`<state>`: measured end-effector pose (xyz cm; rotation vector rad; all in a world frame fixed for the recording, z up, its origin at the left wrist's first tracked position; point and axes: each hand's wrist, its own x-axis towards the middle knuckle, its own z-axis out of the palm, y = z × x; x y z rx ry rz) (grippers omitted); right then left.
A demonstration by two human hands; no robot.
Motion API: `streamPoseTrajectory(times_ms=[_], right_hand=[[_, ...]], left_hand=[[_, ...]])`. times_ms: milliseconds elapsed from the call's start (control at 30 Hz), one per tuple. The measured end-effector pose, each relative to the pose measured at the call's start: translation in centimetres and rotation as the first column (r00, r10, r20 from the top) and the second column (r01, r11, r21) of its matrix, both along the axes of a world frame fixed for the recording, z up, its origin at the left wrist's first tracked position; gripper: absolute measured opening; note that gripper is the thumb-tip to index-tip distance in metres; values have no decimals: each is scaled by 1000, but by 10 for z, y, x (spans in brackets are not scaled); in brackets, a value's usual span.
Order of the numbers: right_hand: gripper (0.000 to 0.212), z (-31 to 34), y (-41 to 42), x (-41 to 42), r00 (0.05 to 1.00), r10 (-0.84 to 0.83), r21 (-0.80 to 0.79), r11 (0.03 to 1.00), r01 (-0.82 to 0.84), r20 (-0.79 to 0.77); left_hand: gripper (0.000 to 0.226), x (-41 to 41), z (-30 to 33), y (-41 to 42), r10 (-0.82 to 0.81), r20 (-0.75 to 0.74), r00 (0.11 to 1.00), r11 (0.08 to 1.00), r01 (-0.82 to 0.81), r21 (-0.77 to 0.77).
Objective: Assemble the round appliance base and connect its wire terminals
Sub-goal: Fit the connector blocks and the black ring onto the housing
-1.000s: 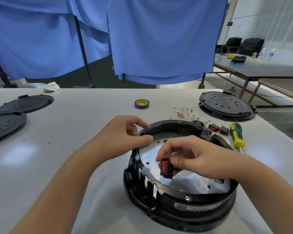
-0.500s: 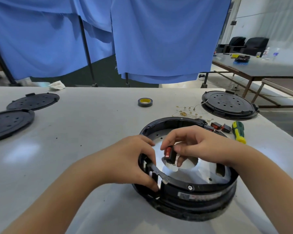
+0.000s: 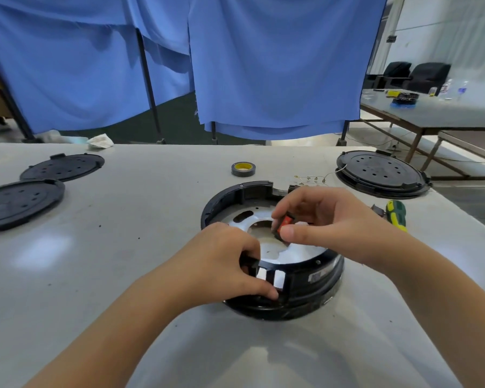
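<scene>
Bracing round appliance base (image 3: 314,287) on bench (image 3: 123,233): left hand (image 3: 224,264) fingers curl over its near rim, steadying. Right hand (image 3: 328,222) fingers pinch red rocker switch (image 3: 285,223) above the opening, seemingly for fitting.

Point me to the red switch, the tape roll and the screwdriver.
red switch (image 3: 286,221), head view, on its red face between the right hand's fingers.
tape roll (image 3: 243,169), head view, on its grey outer wall.
screwdriver (image 3: 396,214), head view, on its green-and-yellow handle.
</scene>
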<state>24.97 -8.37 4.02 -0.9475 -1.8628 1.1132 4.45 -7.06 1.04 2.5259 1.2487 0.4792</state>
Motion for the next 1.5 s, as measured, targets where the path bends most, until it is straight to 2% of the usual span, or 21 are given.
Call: streamPoseTrajectory(times_ms=[167,300,400,500,567,767,867,1000,1133,1267,1367,1500], right_hand=[[18,0,-5,2,1000,-27,80,996,26,11],[19,-3,-8,3,993,-98,128,988,90,61],[21,-7,-11,2,991,-103,145,985,90,88],[25,-8,-17,1,992,-94,175,981,77,87],[27,-10,-22,1,992,-108,203,975,91,72],[27,-18,-38,-3,984,-162,253,952,175,-69],[27,-24,-41,-8,974,-181,224,952,209,-138],[33,-34,-42,-10,971,-201,156,963,221,-132],[38,-43,-41,-10,961,-251,146,953,266,-117],[45,-46,-42,-10,951,-306,221,925,310,-50],[49,-46,-46,-10,936,-349,303,888,347,-47],[49,-50,-55,-5,907,-416,382,829,408,-66]], left_hand=[[53,20,3,0,-8,-81,997,1000,6,-25],[55,25,-2,0,-10,-11,1000,1000,10,-22],[45,22,-7,-3,-13,49,999,1000,12,24],[25,17,-5,-7,-78,265,961,993,99,-66],[24,12,0,-8,-80,415,906,979,149,-136],[14,5,8,-12,-102,533,840,962,220,-164],[24,6,5,-13,-70,539,840,973,178,-150],[24,6,-1,-11,-15,545,838,995,67,-76],[25,9,-6,-9,-36,498,867,992,-30,125],[27,11,-8,-8,-106,414,904,948,-33,316],[26,10,-9,-7,-125,391,912,947,-8,320],[37,8,-10,-8,-167,345,924,965,82,249]])
